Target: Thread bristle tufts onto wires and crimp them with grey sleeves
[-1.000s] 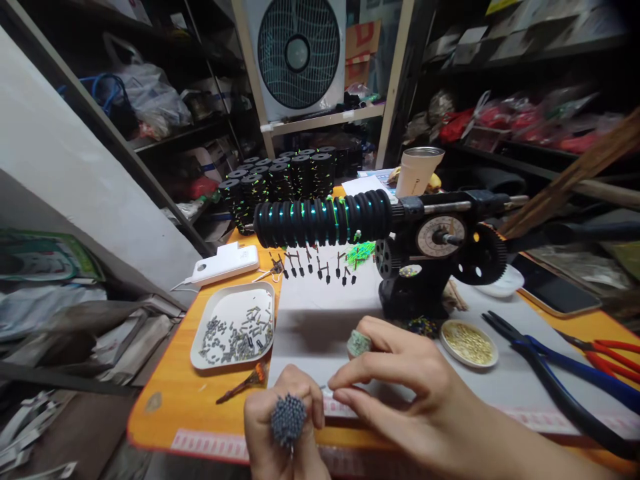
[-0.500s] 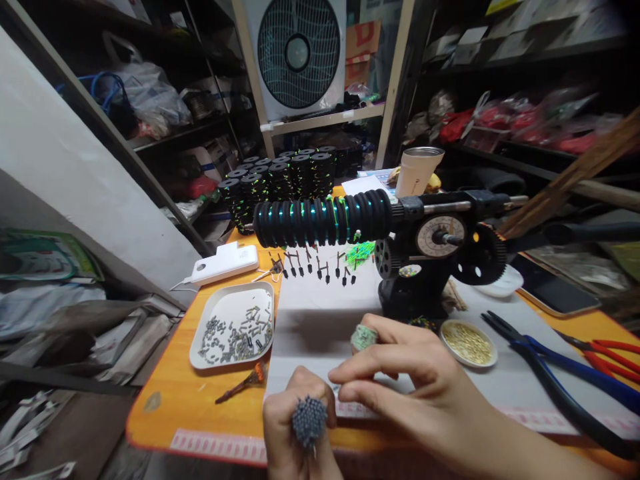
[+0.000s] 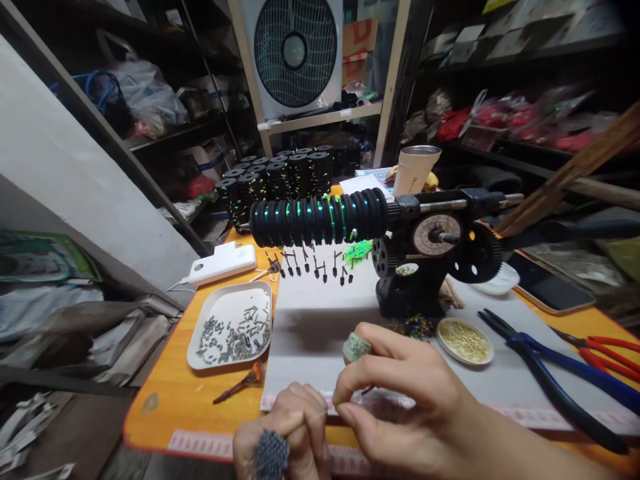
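Note:
Near the bottom edge my left hand (image 3: 287, 430) is wrapped round a bundle of thin grey pieces (image 3: 271, 455), whose ends face the camera. Just to its right, my right hand (image 3: 395, 383) has thumb and index finger pinched together, with what looks like a fine thread between the hands and a small dark bit by the fingers. A green wrap (image 3: 357, 347) covers a fingertip of that hand. Behind them a black winding machine (image 3: 413, 293) bears a ribbed black roller (image 3: 320, 219) with green and blue strands; small dark weights (image 3: 324, 275) hang below it.
A white tray (image 3: 195, 345) of small grey parts stands left, a brush (image 3: 240, 388) below it. At right are a dish of gold beads (image 3: 465, 341), blue-handled pliers (image 3: 543, 373), red-handled scissors (image 3: 603, 353) and a phone (image 3: 553, 283). Black spools (image 3: 277, 179) stand behind.
My left hand has shifted left and down and turned, taking the grey bundle along. My right hand's thumb and index finger have closed together. The view has shifted slightly.

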Demonstrator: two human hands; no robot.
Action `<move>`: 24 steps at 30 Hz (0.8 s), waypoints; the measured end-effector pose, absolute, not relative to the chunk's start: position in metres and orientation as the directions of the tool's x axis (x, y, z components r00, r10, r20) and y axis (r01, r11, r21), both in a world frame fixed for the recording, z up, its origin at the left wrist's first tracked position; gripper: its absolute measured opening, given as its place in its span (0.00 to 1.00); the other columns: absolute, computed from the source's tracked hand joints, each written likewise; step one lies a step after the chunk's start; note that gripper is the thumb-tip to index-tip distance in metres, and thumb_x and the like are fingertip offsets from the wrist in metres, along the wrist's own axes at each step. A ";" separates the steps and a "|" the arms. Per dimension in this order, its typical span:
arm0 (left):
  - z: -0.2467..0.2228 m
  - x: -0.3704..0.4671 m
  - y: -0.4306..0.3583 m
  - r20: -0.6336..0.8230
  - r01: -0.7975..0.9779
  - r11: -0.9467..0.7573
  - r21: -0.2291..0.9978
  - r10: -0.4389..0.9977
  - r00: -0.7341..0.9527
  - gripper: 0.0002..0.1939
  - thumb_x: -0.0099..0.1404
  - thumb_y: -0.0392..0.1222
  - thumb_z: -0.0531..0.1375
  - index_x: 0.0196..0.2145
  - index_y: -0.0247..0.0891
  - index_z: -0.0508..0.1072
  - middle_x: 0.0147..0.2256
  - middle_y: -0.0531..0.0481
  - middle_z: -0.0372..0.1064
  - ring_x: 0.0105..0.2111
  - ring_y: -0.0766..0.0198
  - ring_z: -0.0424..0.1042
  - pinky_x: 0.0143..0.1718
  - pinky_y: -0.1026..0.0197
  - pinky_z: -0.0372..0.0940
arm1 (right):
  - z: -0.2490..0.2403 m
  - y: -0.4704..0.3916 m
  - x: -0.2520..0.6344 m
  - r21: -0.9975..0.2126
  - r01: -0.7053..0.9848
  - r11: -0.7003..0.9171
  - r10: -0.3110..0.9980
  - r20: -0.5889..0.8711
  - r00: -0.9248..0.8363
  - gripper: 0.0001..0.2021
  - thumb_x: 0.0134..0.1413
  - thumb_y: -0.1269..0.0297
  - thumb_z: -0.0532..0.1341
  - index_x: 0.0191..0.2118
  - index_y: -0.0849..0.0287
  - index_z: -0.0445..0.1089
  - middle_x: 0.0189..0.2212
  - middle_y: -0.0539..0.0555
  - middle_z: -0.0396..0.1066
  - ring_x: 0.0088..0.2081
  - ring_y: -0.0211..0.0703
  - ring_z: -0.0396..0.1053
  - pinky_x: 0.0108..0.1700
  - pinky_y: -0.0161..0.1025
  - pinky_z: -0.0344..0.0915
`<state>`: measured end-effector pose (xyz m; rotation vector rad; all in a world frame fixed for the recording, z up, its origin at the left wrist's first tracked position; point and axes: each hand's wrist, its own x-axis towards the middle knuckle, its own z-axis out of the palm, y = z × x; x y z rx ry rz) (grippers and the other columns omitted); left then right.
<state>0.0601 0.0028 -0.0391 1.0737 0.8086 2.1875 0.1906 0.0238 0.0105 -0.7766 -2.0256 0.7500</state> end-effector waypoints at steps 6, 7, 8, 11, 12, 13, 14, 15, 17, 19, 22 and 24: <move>-0.039 0.064 0.000 0.439 -0.261 -0.659 0.706 0.696 -0.568 0.05 0.68 0.43 0.60 0.33 0.44 0.72 0.15 0.61 0.57 0.15 0.68 0.48 0.20 0.63 0.51 | 0.010 0.024 0.190 -0.724 0.235 0.648 0.730 0.503 -0.462 0.05 0.54 0.76 0.63 0.34 0.59 0.71 0.27 0.46 0.53 0.28 0.34 0.56 0.27 0.31 0.52; -0.040 0.064 0.000 0.428 -0.265 -0.655 0.708 0.696 -0.576 0.06 0.68 0.43 0.60 0.32 0.44 0.72 0.15 0.61 0.57 0.15 0.68 0.48 0.19 0.63 0.51 | 0.010 0.025 0.189 -0.722 0.234 0.651 0.728 0.507 -0.460 0.05 0.54 0.76 0.63 0.33 0.59 0.71 0.27 0.46 0.53 0.28 0.34 0.56 0.27 0.31 0.52; -0.040 0.064 0.000 0.420 -0.269 -0.651 0.710 0.698 -0.580 0.07 0.67 0.44 0.60 0.31 0.44 0.71 0.15 0.61 0.56 0.15 0.68 0.48 0.19 0.63 0.51 | 0.010 0.025 0.189 -0.720 0.233 0.654 0.727 0.512 -0.458 0.05 0.54 0.77 0.63 0.33 0.60 0.71 0.26 0.46 0.53 0.27 0.34 0.55 0.26 0.31 0.52; -0.040 0.064 0.000 0.404 -0.285 -0.640 0.714 0.708 -0.579 0.09 0.68 0.45 0.60 0.29 0.44 0.70 0.14 0.61 0.55 0.15 0.68 0.47 0.19 0.63 0.49 | 0.010 0.026 0.189 -0.714 0.231 0.661 0.723 0.522 -0.452 0.05 0.53 0.77 0.63 0.32 0.60 0.71 0.26 0.46 0.53 0.27 0.34 0.55 0.26 0.31 0.52; -0.040 0.064 0.000 0.403 -0.289 -0.643 0.709 0.706 -0.582 0.09 0.68 0.45 0.60 0.29 0.45 0.70 0.14 0.61 0.54 0.15 0.68 0.47 0.18 0.63 0.48 | 0.010 0.026 0.188 -0.713 0.232 0.662 0.723 0.525 -0.449 0.05 0.52 0.77 0.63 0.32 0.60 0.71 0.26 0.46 0.53 0.27 0.34 0.55 0.26 0.31 0.52; -0.039 0.066 0.000 0.405 -0.288 -0.650 0.703 0.699 -0.589 0.09 0.68 0.45 0.60 0.30 0.45 0.70 0.14 0.61 0.54 0.15 0.68 0.46 0.18 0.63 0.48 | 0.010 0.026 0.188 -0.712 0.233 0.663 0.723 0.526 -0.448 0.05 0.52 0.77 0.63 0.32 0.60 0.71 0.26 0.46 0.53 0.27 0.34 0.55 0.26 0.31 0.52; -0.038 0.067 0.001 0.412 -0.283 -0.661 0.695 0.689 -0.597 0.08 0.68 0.45 0.60 0.30 0.45 0.70 0.14 0.61 0.53 0.15 0.68 0.45 0.18 0.63 0.48 | 0.010 0.026 0.188 -0.710 0.233 0.665 0.722 0.530 -0.445 0.05 0.52 0.77 0.63 0.32 0.60 0.71 0.26 0.46 0.53 0.27 0.33 0.55 0.25 0.31 0.52; -0.037 0.068 0.001 0.421 -0.276 -0.672 0.687 0.678 -0.602 0.08 0.69 0.44 0.59 0.30 0.44 0.70 0.14 0.61 0.53 0.15 0.68 0.44 0.18 0.63 0.47 | 0.009 0.025 0.187 -0.709 0.231 0.666 0.720 0.532 -0.445 0.06 0.52 0.78 0.63 0.32 0.60 0.71 0.26 0.46 0.53 0.27 0.33 0.55 0.25 0.30 0.52; -0.036 0.070 0.002 0.433 -0.272 -0.685 0.676 0.668 -0.605 0.09 0.70 0.43 0.58 0.30 0.43 0.70 0.14 0.61 0.52 0.15 0.68 0.43 0.17 0.62 0.46 | 0.008 0.025 0.187 -0.708 0.227 0.669 0.719 0.537 -0.442 0.06 0.50 0.79 0.63 0.31 0.60 0.71 0.26 0.46 0.53 0.27 0.33 0.55 0.25 0.30 0.52; -0.037 0.068 0.002 0.409 -0.292 -0.676 0.677 0.674 -0.614 0.08 0.69 0.44 0.59 0.30 0.44 0.70 0.14 0.61 0.52 0.15 0.68 0.44 0.17 0.63 0.46 | 0.008 0.025 0.188 -0.706 0.229 0.670 0.718 0.538 -0.442 0.07 0.50 0.79 0.63 0.32 0.60 0.71 0.27 0.46 0.53 0.27 0.33 0.56 0.25 0.30 0.53; -0.040 0.056 0.003 0.382 -0.290 -0.675 0.678 0.661 -0.646 0.08 0.66 0.45 0.62 0.29 0.45 0.69 0.13 0.62 0.51 0.13 0.69 0.45 0.16 0.63 0.47 | 0.010 0.027 0.190 -0.680 0.233 0.695 0.692 0.545 -0.474 0.06 0.55 0.77 0.63 0.36 0.60 0.73 0.27 0.48 0.56 0.27 0.34 0.58 0.26 0.31 0.54; -0.042 0.045 0.002 0.414 -0.215 -0.652 0.727 0.667 -0.620 0.18 0.66 0.47 0.62 0.21 0.41 0.64 0.12 0.60 0.49 0.12 0.70 0.46 0.16 0.63 0.50 | 0.013 0.029 0.191 -0.631 0.246 0.736 0.653 0.568 -0.500 0.06 0.60 0.76 0.61 0.39 0.60 0.74 0.27 0.49 0.60 0.28 0.35 0.60 0.27 0.31 0.56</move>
